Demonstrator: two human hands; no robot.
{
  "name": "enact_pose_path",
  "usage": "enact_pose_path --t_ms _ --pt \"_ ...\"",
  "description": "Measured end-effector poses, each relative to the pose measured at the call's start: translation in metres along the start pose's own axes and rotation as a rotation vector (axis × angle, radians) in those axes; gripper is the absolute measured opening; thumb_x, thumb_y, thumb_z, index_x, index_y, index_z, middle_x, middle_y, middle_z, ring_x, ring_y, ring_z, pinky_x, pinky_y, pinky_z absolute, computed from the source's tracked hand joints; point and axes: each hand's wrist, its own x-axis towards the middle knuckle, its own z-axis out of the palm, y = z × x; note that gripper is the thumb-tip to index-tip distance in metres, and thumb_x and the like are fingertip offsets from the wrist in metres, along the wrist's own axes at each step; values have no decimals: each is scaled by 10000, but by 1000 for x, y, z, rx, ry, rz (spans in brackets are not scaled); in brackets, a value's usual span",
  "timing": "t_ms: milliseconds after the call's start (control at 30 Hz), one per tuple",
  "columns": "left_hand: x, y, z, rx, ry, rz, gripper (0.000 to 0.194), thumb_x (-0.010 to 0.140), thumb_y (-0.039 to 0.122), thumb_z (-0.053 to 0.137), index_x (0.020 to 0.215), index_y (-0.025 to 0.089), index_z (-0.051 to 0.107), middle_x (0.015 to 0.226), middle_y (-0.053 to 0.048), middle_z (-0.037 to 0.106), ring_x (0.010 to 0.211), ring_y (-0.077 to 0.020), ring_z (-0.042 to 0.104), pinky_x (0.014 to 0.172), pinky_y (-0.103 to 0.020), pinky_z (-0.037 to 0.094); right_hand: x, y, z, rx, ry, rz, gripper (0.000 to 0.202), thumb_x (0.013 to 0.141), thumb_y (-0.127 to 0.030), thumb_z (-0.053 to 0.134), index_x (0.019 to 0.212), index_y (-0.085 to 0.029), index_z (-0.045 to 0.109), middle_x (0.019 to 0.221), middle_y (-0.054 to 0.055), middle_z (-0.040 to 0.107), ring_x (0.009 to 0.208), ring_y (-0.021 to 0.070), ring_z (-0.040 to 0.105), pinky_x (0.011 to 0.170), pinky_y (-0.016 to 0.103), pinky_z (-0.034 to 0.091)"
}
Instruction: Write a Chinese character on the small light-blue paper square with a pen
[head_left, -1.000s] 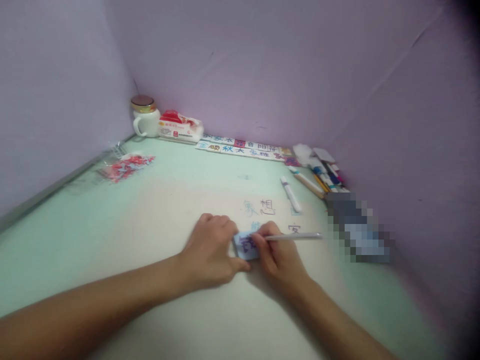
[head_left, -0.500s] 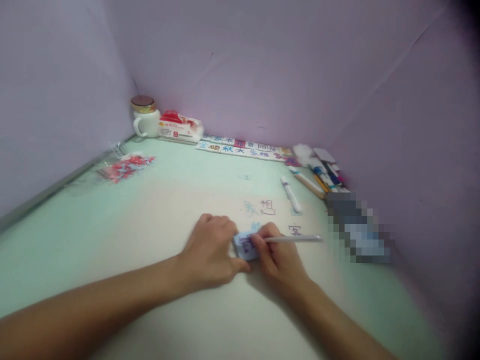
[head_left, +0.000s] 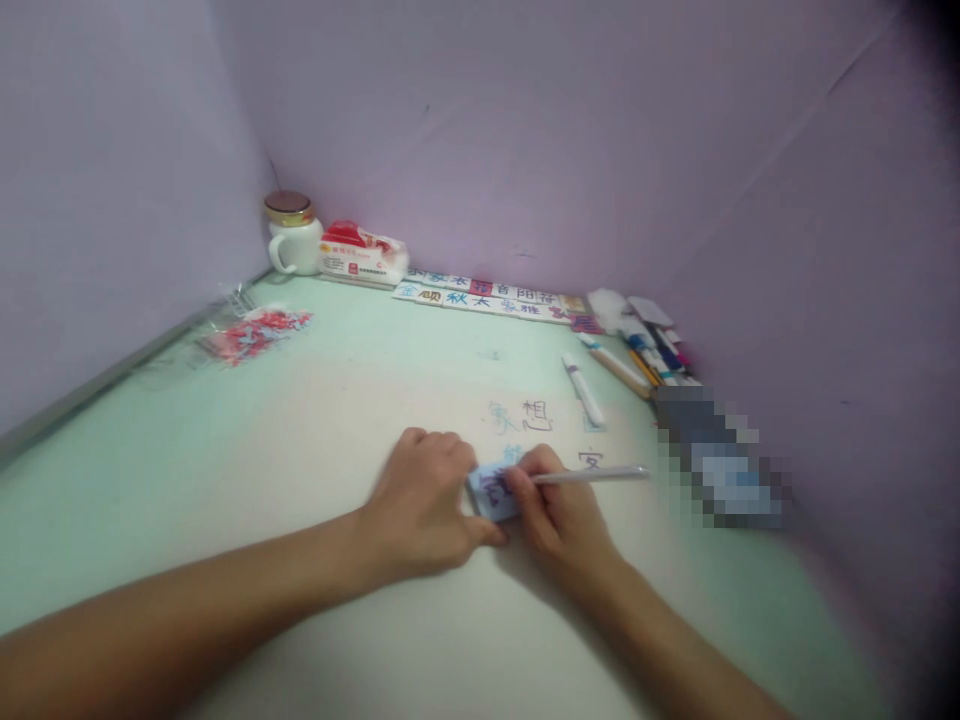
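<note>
My left hand lies on the table with fingers and thumb closed round the left side of a small light-blue block. A dark purple character is drawn on the block's top face. My right hand pinches a slim, silvery pen-like tool, its shaft pointing out to the right. The tool's working tip is at the block, hidden by my fingers. Just beyond my hands, several handwritten characters in purple and light blue mark the pale work surface. A white marker lies past them.
Red and blue scraps lie at the left. Along the back stand a white lidded mug, a tissue pack and rows of small character tiles. Pens and a blurred-out dark object are at the right.
The view has shifted very slightly. Both hands keep their hold on the block and the tool, with the tool's shaft tilted up a touch at its right end.
</note>
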Motion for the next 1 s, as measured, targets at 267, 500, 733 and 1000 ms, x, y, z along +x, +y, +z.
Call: enact_pose_path --t_ms 267,500,733,1000 --pt "-2 0 0 -1 4 11 414 602 495 748 716 169 521 749 -11 570 735 -195 527 751 -379 364 1 2 0 14 1 -15 190 906 -249 411 722 -208 433 561 -47 457 477 106 432 459 219 324" --pt "-1 -2 -1 -36 -4 38 392 620 481 743 734 172 528 759 -14 564 744 -198 520 771 -389 367 -2 1 -1 72 35 23 192 911 -250 429 725 -208 454 549 -58 438 476 103 420 461 221 313" --pt "-2 -3 -4 -113 -25 89 335 700 351 688 964 177 578 937 -64 576 877 -232 517 854 -411 352 2 6 -8 268 22 66 219 917 -254 434 713 -204 495 582 -53 439 506 98 430 476 210 336" --pt "-2 -5 -5 -125 -74 124 355 719 305 658 1035 177 560 968 -73 573 908 -240 517 864 -420 341 4 5 -7 217 -27 44 197 908 -227 439 721 -203 496 586 -50 465 515 99 456 496 210 356"
